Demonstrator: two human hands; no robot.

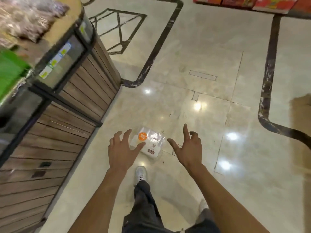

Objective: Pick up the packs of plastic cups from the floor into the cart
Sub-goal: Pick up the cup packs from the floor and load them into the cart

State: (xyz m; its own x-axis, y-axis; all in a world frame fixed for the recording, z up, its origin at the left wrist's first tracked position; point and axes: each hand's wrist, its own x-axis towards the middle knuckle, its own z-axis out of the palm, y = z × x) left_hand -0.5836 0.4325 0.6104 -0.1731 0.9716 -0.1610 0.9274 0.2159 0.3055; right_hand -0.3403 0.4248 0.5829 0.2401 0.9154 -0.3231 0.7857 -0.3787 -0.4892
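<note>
Left hand (121,149) and right hand (189,147) flank the pack of cups (150,143), fingers spread, holding nothing. The pack lies on the floor (210,56). Left thumb possibly touches it.

Wooden display counter (64,115) left; glossy marble floor (210,64); red boxes (252,2) top right.
</note>
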